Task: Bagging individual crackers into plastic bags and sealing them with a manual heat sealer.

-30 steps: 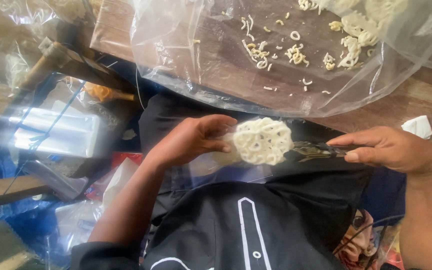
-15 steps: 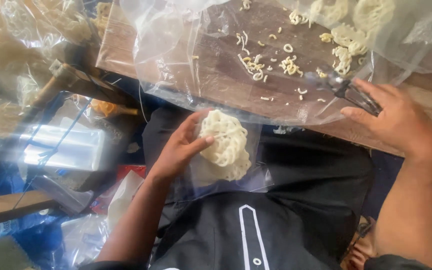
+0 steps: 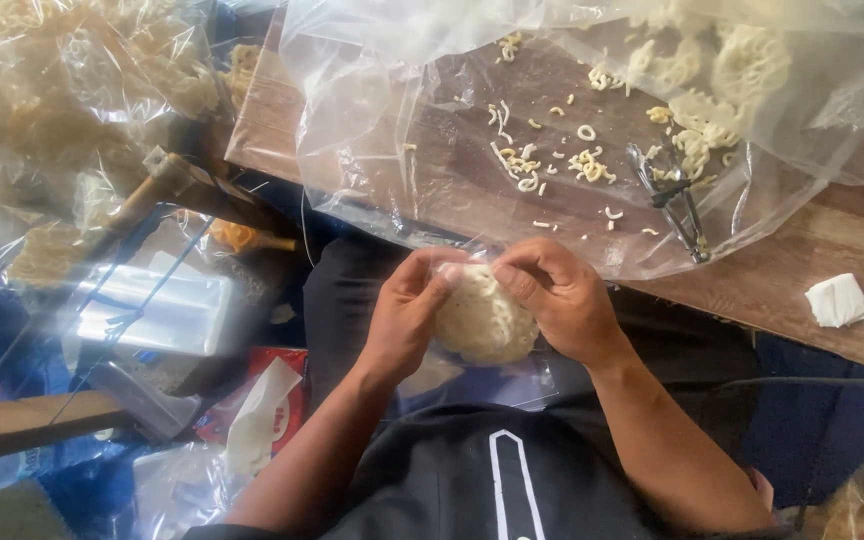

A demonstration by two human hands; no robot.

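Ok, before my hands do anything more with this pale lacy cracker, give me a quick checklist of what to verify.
1. Pale lacy round cracker held by both hands: ok, left hand and right hand both grip it.
2. Cracker whole: cannot tell, fingers cover its edges.
3. Small clear plastic bag under the cracker: ok, it lies beneath on the lap.
4. Metal tongs set down: ok, lying on the clear plastic sheet on the brown wooden table.
5. Loose cracker crumbs on the sheet: not ok, scattered.
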